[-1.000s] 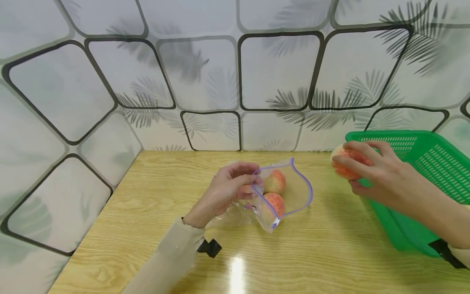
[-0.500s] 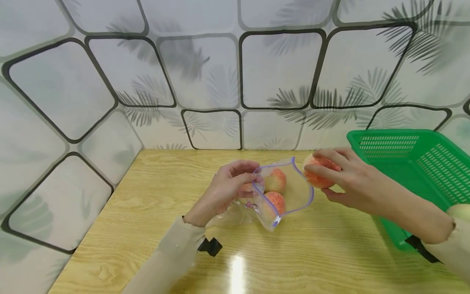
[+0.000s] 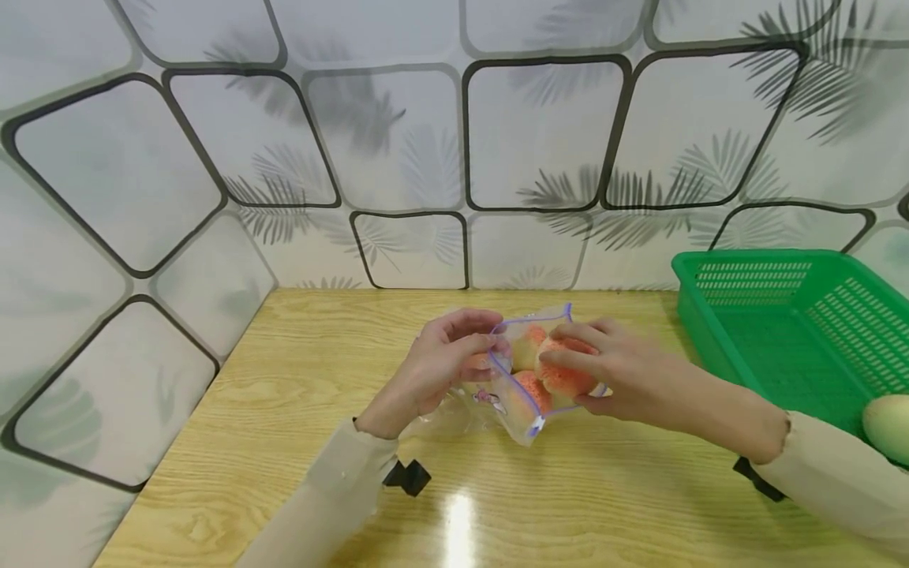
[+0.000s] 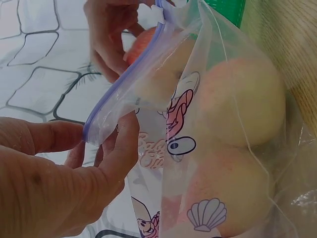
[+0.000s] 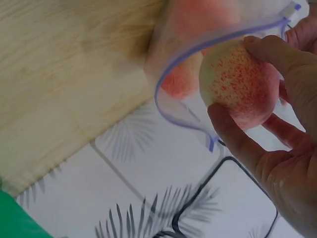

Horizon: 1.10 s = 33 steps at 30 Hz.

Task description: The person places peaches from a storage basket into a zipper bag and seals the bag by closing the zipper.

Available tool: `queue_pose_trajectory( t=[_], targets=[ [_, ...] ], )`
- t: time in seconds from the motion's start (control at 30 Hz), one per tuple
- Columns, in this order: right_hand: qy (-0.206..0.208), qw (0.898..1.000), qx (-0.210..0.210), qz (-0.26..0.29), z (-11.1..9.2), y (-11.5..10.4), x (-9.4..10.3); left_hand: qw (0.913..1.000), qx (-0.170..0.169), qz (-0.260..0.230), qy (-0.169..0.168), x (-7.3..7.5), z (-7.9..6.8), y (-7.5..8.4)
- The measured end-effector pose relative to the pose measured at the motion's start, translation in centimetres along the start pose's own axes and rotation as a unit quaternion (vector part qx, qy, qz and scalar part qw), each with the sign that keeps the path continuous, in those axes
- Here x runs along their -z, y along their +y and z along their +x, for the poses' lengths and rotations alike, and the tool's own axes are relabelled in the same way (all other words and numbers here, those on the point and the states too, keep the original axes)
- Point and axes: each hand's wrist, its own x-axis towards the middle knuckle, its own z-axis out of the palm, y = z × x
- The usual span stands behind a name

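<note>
My left hand pinches the purple-edged rim of a clear zip bag between thumb and fingers, and the bag's mouth stands open toward the right. Two peaches lie inside, seen through the printed plastic in the left wrist view. With thumb and fingertips my right hand grips another peach, red-speckled on a pale skin. That peach is right at the bag's mouth, overlapping the purple zip edge in the right wrist view. A white slider sits at the zip's near end.
On the right of the wooden table stands a green perforated basket, with a pale yellow-green round fruit in it. A patterned wall rises behind the table. Crumpled clear plastic lies under my left hand.
My right hand has carried the peach left, from beside the basket to the bag's mouth. The left hand and the bag have stayed in place.
</note>
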Motion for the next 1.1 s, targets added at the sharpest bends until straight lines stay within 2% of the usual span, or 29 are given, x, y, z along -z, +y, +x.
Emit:
queue_pose_trajectory(
  t=[0.1, 0.2, 0.37, 0.47, 0.6, 0.7, 0.87, 0.93, 1.0, 1.1],
  targets=[
    [-0.037, 0.998, -0.024, 0.034, 0.2, -0.3, -0.4, 1.0, -0.002, -0.002, 0.001, -0.1, 0.0, 0.0],
    [-0.068, 0.992, -0.067, 0.085, 0.4, -0.3, -0.5, 1.0, -0.007, -0.003, 0.004, -0.2, -0.1, 0.0],
    [-0.098, 0.963, -0.15, 0.203, 0.5, 0.0, -0.5, 0.9999, -0.013, -0.006, 0.0, -0.3, 0.0, 0.0],
    [-0.099, 0.945, -0.176, 0.257, 0.5, -0.2, -0.6, 0.9999, -0.016, -0.005, -0.005, -0.3, -0.1, -0.1],
    [-0.065, 0.933, -0.203, 0.291, 0.9, -0.7, -0.8, 0.9998, -0.019, 0.001, 0.0, -0.2, -0.2, -0.1],
    [-0.003, 0.932, -0.223, 0.286, 1.5, -1.0, -1.4, 0.9997, -0.023, 0.003, 0.011, -0.1, -0.3, 0.0],
    [0.096, 0.952, -0.229, 0.177, 2.2, -1.4, -2.8, 0.9995, -0.024, 0.012, 0.016, 0.0, -0.5, 0.3],
    [0.111, 0.959, -0.213, 0.152, 2.3, -1.7, -3.4, 0.9995, -0.023, 0.014, 0.013, 0.0, -0.6, 0.4],
    [0.114, 0.962, -0.188, 0.16, 2.4, -1.9, -3.7, 0.9995, -0.024, 0.014, 0.013, 0.0, -0.7, 0.4],
    [0.097, 0.967, -0.142, 0.187, 2.4, -2.1, -3.9, 0.9994, -0.029, 0.011, 0.011, 0.1, -0.8, 0.5]
  ],
)
